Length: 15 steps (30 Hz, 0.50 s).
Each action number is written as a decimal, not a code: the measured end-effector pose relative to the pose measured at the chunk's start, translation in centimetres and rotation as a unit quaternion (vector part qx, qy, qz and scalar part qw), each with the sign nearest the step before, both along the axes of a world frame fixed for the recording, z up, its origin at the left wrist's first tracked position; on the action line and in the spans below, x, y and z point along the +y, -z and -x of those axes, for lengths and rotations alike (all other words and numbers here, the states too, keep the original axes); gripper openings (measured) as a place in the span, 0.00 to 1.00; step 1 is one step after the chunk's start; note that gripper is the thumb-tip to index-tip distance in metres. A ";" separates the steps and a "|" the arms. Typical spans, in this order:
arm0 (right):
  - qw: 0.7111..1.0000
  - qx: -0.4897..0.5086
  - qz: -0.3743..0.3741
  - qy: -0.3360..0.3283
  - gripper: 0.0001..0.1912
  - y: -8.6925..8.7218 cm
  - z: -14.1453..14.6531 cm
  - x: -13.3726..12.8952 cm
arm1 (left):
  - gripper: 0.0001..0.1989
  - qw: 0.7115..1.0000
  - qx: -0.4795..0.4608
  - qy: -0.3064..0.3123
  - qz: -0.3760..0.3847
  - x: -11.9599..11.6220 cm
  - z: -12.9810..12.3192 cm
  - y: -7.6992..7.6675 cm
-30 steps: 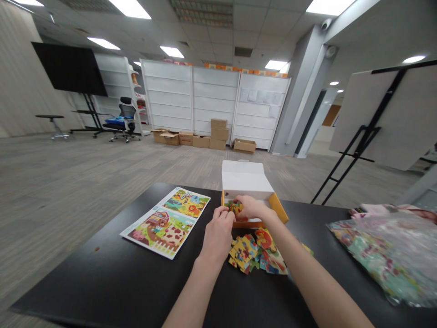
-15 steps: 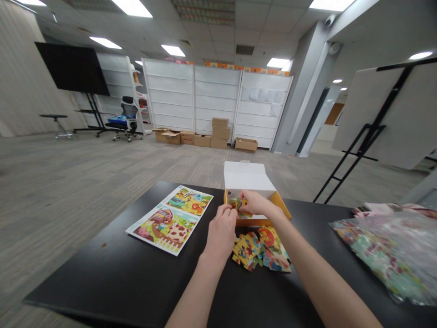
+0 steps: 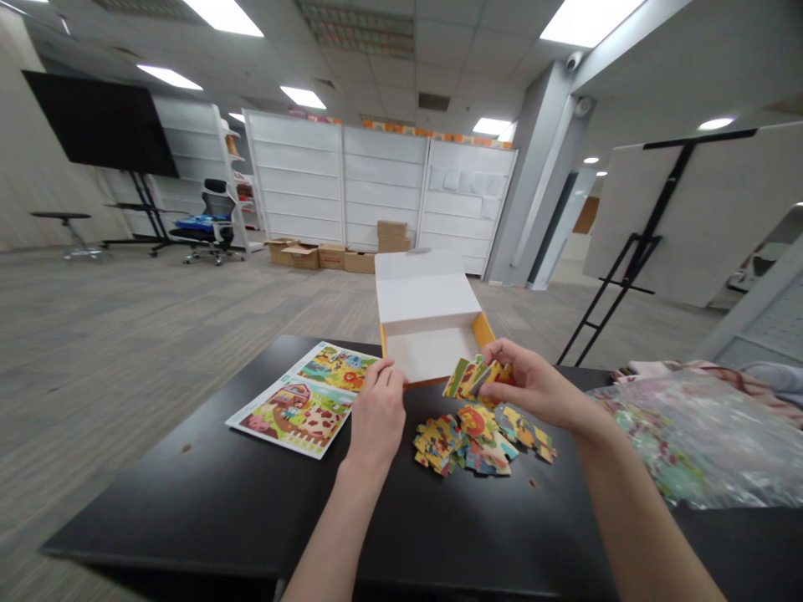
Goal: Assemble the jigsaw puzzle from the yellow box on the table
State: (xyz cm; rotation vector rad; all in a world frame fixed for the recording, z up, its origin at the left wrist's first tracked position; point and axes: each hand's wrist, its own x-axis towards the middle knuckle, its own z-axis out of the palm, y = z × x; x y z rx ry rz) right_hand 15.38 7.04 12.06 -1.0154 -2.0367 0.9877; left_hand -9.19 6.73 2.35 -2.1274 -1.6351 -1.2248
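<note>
The right grip [image 3: 530, 389] is out of the box [image 3: 432, 347], where it was reaching 0.5 s ago, and it now pinches a bunch of pieces [image 3: 467, 378] between thumb and fingers. This puts the bunch outside the box, just above the pile [image 3: 439, 443], which lies below and between the 2 grips.

The left grip [image 3: 377, 410] has its fingers close together on the box's near left corner; its thumb is hidden, so I can't tell whether it pinches the wall. The box sits beyond both grips, with its white lid [image 3: 423, 284] raised at the far side and its white inside facing the person.

The worktop [image 3: 251, 510] is black and smooth. Left of the left grip lies a sheet [image 3: 301, 414] with 2 pictures, farm and animals. Well to the right of the right grip is a crinkled clear bag [image 3: 708, 435].

Past the grips, the room has grey carpet, a screen [image 3: 104, 125] and chair [image 3: 213, 217] at far left, white shelves [image 3: 382, 184] with cartons [image 3: 301, 255] below, and a whiteboard [image 3: 633, 201] at right.
</note>
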 end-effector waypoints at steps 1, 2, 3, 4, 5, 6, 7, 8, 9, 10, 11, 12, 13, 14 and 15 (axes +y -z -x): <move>1.000 0.011 0.024 -0.011 0.18 0.4 -0.4 -0.2 | 0.11 1.000 -0.002 -0.009 -0.015 -0.2 0.4 -0.2; 0.999 0.017 0.041 -0.019 0.18 0.8 -0.8 -0.2 | 0.11 0.999 -0.002 -0.018 -0.027 -0.5 0.9 -0.5; 0.998 0.021 0.052 -0.023 0.18 1.4 -1.1 0.0 | 0.10 0.999 -0.001 -0.028 -0.037 -0.7 1.5 -0.7; 0.998 0.025 0.057 -0.025 0.19 2.0 -1.4 0.3 | 0.09 0.998 0.000 -0.038 -0.043 -0.8 2.1 -1.0; 0.998 0.031 0.058 -0.022 0.19 2.6 -1.6 0.9 | 0.08 0.998 0.001 -0.048 -0.047 -1.0 2.7 -1.3; 0.998 0.038 0.055 -0.015 0.20 3.3 -1.8 1.5 | 0.07 0.997 0.002 -0.058 -0.050 -1.2 3.4 -1.6; 0.998 0.046 0.048 -0.002 0.20 4.1 -1.9 2.1 | 0.07 0.996 0.004 -0.069 -0.050 -1.3 4.1 -1.9; 0.998 0.050 0.037 0.013 0.21 4.9 -2.0 2.7 | 0.06 0.995 0.005 -0.081 -0.050 -1.5 4.9 -2.2; 0.998 0.047 0.023 0.033 0.21 5.6 -2.2 3.3 | 0.06 0.994 0.007 -0.093 -0.048 -1.7 5.7 -2.5; 0.998 0.036 0.005 0.053 0.21 6.3 -2.3 3.8 | 0.05 0.993 0.007 -0.106 -0.046 -1.9 6.5 -2.7; 0.997 0.021 -0.015 0.071 0.21 7.0 -2.4 4.3 | 0.05 0.992 0.004 -0.120 -0.045 -2.1 7.3 -3.0; 0.995 0.004 -0.034 0.089 0.20 7.5 -2.6 4.7 | 0.05 0.991 0.005 -0.130 -0.038 -2.3 8.0 -3.1; 0.993 -0.014 -0.052 0.105 0.20 8.0 -2.8 5.0 | 0.05 0.990 0.005 -0.138 -0.028 -2.5 8.8 -3.2; 0.990 -0.030 -0.068 0.121 0.19 8.5 -2.9 5.3 | 0.05 0.988 0.003 -0.152 -0.018 -2.7 9.6 -3.3; 0.986 -0.045 -0.082 0.136 0.19 8.9 -3.0 5.5 | 0.06 0.987 0.006 -0.160 -0.004 -2.9 10.3 -3.2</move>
